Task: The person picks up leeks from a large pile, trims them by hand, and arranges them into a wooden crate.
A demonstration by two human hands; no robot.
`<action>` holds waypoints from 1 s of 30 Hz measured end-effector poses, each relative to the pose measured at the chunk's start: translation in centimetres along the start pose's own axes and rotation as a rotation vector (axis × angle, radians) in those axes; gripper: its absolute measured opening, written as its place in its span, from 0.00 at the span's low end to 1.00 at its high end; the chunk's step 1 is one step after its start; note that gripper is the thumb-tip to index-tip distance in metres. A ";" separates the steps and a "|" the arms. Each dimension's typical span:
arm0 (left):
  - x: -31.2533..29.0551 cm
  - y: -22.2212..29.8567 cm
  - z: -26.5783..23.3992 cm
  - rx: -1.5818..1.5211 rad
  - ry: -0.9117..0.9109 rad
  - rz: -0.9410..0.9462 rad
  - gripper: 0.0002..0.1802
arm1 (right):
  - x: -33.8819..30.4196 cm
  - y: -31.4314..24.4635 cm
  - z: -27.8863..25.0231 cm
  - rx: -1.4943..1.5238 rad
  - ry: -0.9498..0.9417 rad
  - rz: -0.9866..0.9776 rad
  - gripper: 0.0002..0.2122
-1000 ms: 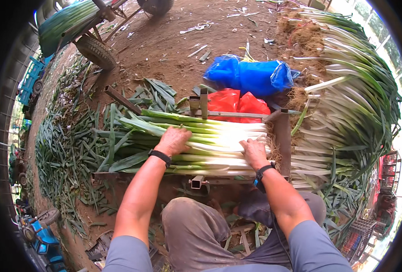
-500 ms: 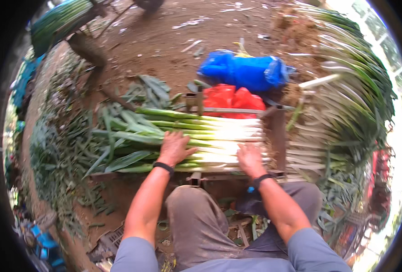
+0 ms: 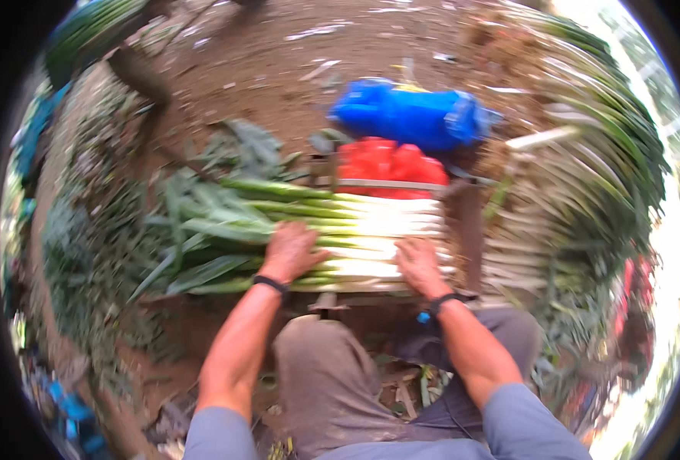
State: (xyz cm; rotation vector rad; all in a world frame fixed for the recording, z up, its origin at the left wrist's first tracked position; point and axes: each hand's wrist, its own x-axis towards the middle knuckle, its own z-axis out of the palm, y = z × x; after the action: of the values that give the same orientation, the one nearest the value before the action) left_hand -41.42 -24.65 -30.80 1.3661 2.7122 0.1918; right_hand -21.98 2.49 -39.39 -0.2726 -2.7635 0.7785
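A row of long green onions (image 3: 363, 222) lies side by side in front of me on a low metal rack (image 3: 466, 230). Their white root ends point right and their green leaves fan out to the left. My left hand (image 3: 289, 251) rests on the green part of the stalks, fingers spread and thumb apart. On the white part lies my right hand (image 3: 418, 261), its fingers laid over the stalks and apart from each other. Neither hand is wrapped round a stalk.
Behind the rack are a red plastic bag (image 3: 390, 162) and a blue plastic bundle (image 3: 409, 113). To the right a big heap of green onions (image 3: 578, 161) stretches away. Cut leaves (image 3: 98, 284) litter the left side. More green onions (image 3: 98, 27) rest on a stand at the far left.
Both hands stay on the stalks, with only slight shifts. The whole view has moved a little, putting most things slightly further left.
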 end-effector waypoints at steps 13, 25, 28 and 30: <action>-3.7 0.9 0.1 -0.060 0.062 -0.049 0.42 | -1.7 -3.0 0.1 -0.117 -0.048 0.149 0.13; -1.5 1.1 1.0 -0.022 -0.086 -0.084 0.41 | -1.3 -1.7 0.8 -0.181 -0.145 0.134 0.27; -1.8 1.3 1.3 -0.027 -0.092 -0.074 0.43 | -1.9 -2.2 -1.1 -0.149 -0.210 0.044 0.32; -1.2 2.3 1.5 -0.053 -0.119 -0.078 0.43 | -2.0 -1.6 -1.8 -0.170 -0.362 0.206 0.37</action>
State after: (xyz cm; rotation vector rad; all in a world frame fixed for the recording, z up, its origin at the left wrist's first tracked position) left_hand -38.62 -24.18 -31.92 1.2144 2.6374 0.1691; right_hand -19.69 1.49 -37.45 -0.5007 -3.1890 0.6977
